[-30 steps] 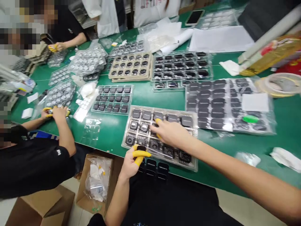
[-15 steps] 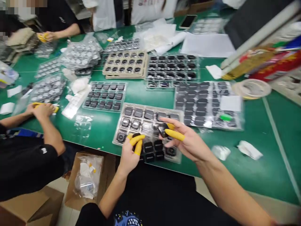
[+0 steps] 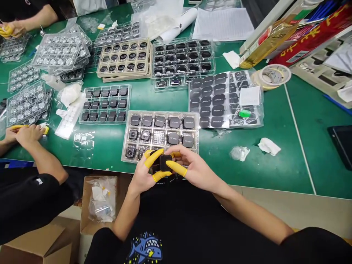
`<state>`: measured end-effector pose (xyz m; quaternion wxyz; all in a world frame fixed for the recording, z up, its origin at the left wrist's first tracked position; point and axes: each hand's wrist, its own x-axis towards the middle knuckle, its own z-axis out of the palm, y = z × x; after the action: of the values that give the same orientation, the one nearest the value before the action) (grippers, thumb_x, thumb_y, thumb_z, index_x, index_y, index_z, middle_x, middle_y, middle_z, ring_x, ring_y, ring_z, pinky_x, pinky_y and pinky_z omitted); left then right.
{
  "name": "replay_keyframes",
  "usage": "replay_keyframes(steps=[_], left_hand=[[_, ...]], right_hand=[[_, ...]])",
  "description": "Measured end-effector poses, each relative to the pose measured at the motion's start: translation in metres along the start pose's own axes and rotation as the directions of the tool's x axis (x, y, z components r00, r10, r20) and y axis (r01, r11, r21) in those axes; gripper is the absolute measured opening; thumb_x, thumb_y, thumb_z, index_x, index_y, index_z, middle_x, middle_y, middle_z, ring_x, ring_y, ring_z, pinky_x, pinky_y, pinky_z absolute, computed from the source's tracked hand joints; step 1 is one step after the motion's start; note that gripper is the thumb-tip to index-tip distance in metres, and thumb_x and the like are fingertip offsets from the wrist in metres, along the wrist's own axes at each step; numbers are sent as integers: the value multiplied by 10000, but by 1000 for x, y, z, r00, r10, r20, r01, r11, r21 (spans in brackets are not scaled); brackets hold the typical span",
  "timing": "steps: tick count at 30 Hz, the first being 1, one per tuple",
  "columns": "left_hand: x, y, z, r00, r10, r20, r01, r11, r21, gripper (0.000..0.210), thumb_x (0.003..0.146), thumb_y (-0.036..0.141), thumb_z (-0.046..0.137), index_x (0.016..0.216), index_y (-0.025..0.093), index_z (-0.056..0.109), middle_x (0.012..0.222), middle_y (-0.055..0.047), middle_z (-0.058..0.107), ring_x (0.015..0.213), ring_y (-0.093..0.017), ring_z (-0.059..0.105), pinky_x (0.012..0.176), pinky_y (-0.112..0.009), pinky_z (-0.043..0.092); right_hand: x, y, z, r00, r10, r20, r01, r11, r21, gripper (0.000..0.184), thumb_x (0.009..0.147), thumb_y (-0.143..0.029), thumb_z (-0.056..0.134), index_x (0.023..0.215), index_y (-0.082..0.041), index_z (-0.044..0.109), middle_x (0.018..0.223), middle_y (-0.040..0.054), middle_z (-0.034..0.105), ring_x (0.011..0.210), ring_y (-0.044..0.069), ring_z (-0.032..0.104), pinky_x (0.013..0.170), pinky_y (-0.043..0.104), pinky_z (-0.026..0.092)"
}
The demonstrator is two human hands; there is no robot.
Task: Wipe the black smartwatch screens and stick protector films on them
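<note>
Both hands meet over the near edge of a clear plastic tray (image 3: 125, 146), with yellow covers on several fingertips. My right hand (image 3: 194, 167) pinches a small black square case (image 3: 165, 162), thumb across its face. My left hand (image 3: 144, 172) is closed on a dark piece (image 3: 156, 157) beside that case; its exact kind is partly hidden by the fingers. In the tray lie dark square covers (image 3: 174, 122) with pale lettering and round-faced black units (image 3: 133, 135). One middle pocket (image 3: 158, 137) shows bare plastic. The tray's front right part is hidden behind my hands.
Left of the tray is another tray of black squares (image 3: 104, 103). A sheet of dark stickers (image 3: 211, 99), a tape roll (image 3: 275, 76) and crumpled paper (image 3: 269, 146) lie right. Lens trays (image 3: 181, 58) stand behind. A co-worker's hands (image 3: 27, 134) rest at left.
My right hand has moved left and in, bringing its black case against the piece in my left hand. Before, the hands were apart. The view has shifted, too.
</note>
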<state>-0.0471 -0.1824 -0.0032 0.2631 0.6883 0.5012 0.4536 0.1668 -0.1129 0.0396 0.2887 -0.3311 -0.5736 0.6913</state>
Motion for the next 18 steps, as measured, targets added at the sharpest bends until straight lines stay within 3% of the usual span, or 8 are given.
replay_keyframes(steps=[5, 9, 12, 14, 16, 18], left_hand=[[-1, -4, -1, 995, 87, -55, -86, 996, 20, 698, 906, 498, 914, 1523, 282, 670, 1224, -101, 832, 1076, -261, 807, 957, -405, 698], [-5, -6, 1, 998, 26, -51, -27, 1000, -12, 590, 901, 495, 916, 1404, 254, 722, 1166, -98, 831, 1059, -259, 803, 914, -401, 704], [-8, -7, 5, 995, -33, -93, 32, 999, -16, 546, 906, 504, 904, 1357, 243, 742, 1158, -105, 827, 1046, -256, 805, 828, -360, 707], [-8, -7, 9, 993, -39, -113, 36, 999, -25, 531, 899, 497, 912, 1342, 250, 753, 1175, -102, 828, 1065, -257, 807, 812, -345, 707], [-7, -7, 12, 992, -47, -114, 42, 998, -51, 519, 895, 483, 920, 1335, 261, 761, 1180, -94, 829, 1070, -253, 806, 810, -335, 705], [-7, -8, 13, 990, -73, -123, 61, 994, -95, 523, 885, 497, 925, 1327, 264, 772, 1181, -92, 826, 1043, -244, 808, 791, -322, 699]], right_hand=[[0, 4, 3, 975, -219, 31, 219, 935, -280, 135, 1093, -315, 655, 1204, -272, 719, 1112, 48, 824, 844, 173, 769, 713, 283, 630], [-3, 9, 5, 900, -428, 87, 400, 728, -556, 151, 1102, -215, 640, 1218, -251, 730, 1058, 54, 843, 850, 186, 802, 744, 283, 626], [-5, 12, 7, 861, -500, 95, 399, 546, -737, 263, 1059, -92, 579, 1205, -240, 741, 1050, 66, 811, 777, 173, 765, 648, 269, 578], [-5, 13, 8, 844, -531, 72, 365, 471, -803, 313, 1029, -48, 546, 1159, -249, 747, 1160, 92, 784, 778, 163, 739, 645, 279, 569], [-5, 10, 10, 823, -567, 48, 359, 452, -816, 281, 1033, -61, 558, 1108, -258, 744, 1270, 118, 743, 848, 179, 731, 692, 309, 592], [-6, 4, 12, 811, -584, 41, 399, 500, -769, 191, 1055, -113, 605, 1076, -261, 724, 1316, 128, 713, 999, 222, 731, 796, 353, 632]])
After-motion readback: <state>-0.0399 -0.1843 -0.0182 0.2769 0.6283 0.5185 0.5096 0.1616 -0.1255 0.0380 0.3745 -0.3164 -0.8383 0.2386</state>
